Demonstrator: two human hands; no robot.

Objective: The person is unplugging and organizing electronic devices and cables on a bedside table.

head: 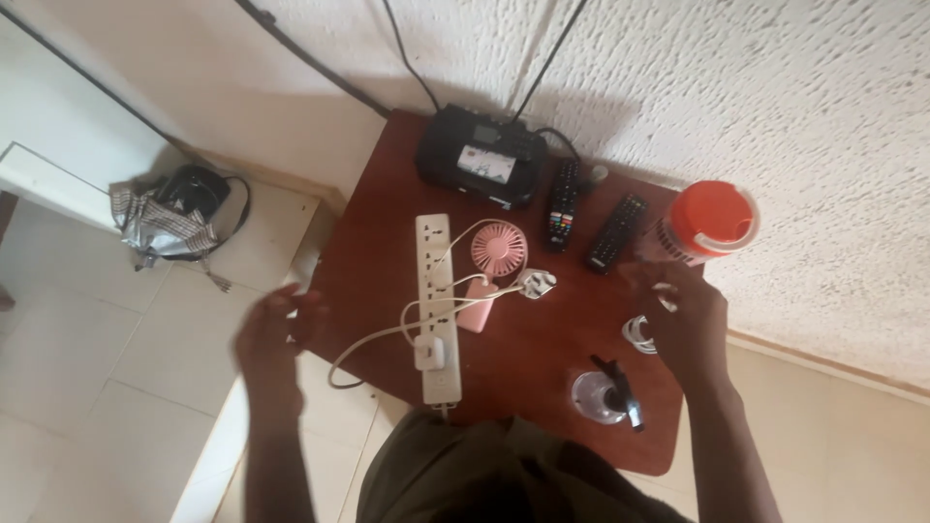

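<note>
Right now my right hand hovers, grip loosely apart and empty, over the coiled white cable at the table's right edge. It looks light and floppy; I'd pinch the whole coil. My left hand hangs apart, empty, off the table's left side.

Glossy reddish-brown wooden table, smooth white plastic power strip, rough stippled plaster wall.

Both hands hover open and empty, the left hand with fingers spread, the right hand loosely curled.
</note>
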